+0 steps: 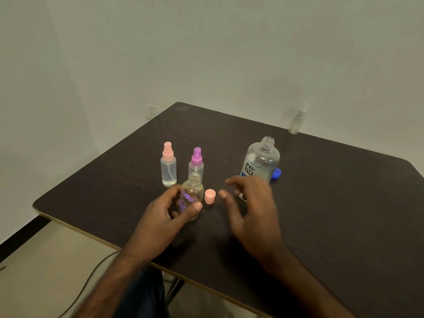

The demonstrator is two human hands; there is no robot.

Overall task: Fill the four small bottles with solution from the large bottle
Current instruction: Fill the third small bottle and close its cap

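My left hand (169, 212) grips a small clear bottle with a purple print (192, 193); it stands upright on the table with its neck uncapped. Its pink cap (210, 196) rests on the table just to the right. My right hand (250, 203) hovers open, fingers spread, in front of the large clear bottle (261, 160), which stands uncapped. A blue cap (277, 173) lies behind that bottle's right side. Behind my left hand stand a pink-topped spray bottle (168, 165) and a purple-topped spray bottle (196, 162). A fourth small clear bottle (297, 120) stands at the table's far edge.
The dark wooden table (332, 203) runs up to a pale wall at the back right. Its front-left edge drops off to a light floor, where a cable (91, 276) trails.
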